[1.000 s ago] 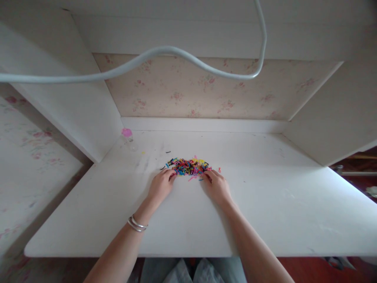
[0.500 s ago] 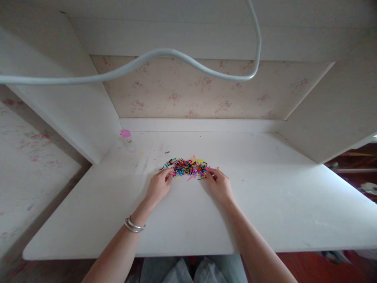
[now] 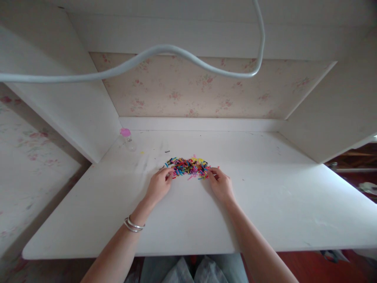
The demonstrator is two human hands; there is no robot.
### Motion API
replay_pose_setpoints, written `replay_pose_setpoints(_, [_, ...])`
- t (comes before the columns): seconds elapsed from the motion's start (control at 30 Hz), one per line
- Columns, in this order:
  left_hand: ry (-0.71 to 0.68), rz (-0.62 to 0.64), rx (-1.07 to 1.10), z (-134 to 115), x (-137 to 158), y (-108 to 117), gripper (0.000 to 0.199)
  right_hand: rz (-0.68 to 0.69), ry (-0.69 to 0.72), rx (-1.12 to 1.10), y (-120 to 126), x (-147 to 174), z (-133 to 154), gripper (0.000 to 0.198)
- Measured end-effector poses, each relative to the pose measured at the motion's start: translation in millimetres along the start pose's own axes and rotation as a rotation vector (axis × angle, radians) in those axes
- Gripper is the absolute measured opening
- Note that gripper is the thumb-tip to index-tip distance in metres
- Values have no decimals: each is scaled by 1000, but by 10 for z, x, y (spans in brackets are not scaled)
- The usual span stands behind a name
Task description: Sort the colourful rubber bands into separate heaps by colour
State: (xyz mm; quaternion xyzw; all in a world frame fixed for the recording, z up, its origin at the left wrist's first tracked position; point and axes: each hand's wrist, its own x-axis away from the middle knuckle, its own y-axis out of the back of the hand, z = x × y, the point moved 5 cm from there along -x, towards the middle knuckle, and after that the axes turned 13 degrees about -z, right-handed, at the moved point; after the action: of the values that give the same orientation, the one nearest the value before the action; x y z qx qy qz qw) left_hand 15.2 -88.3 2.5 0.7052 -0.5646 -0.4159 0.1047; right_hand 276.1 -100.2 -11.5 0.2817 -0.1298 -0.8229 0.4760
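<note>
A heap of small coloured rubber bands (image 3: 190,166) lies in a low, wide mound on the white desk. At its left end, my left hand (image 3: 160,182) has thumb and fingertips closed together on the edge bands. My right hand (image 3: 220,182) pinches at the opposite end, fingers bent and partly hiding the bands under them. Both hands rest low at the desk surface. One dark band (image 3: 167,151) lies apart, just behind the heap.
A clear little bottle (image 3: 130,144) with a pink lid (image 3: 125,132) is at the desk's back left. White side panels and a low back ledge (image 3: 200,124) enclose the desk (image 3: 188,220). A white cable (image 3: 165,49) hangs across the upper view.
The hands stay at the two ends of the heap with barely any movement. The camera view has shifted slightly.
</note>
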Motion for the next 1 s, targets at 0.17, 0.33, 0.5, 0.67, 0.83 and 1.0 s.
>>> replay_pose_setpoints(0.17, [2,-35,-56,17,-11,77,22,-3,7,0,15,8,14,30])
replay_pose_setpoints(0.33, [4,-38,-97,17,-5,103,21,14,36,-9,2,13,2,30])
replay_pose_setpoints(0.5, [1,-9,-91,-24,10,83,22,20,97,-14,-30,13,-26,29])
replay_pose_setpoints(0.67, [31,0,-71,-2,15,66,25,12,204,11,-15,34,45,28])
replay_pose_setpoints(0.83, [45,28,-3,-70,21,56,28,39,373,65,9,144,184,28])
replay_pose_setpoints(1.0, [53,133,122,-271,63,4,33,89,512,51,-21,351,353,28])
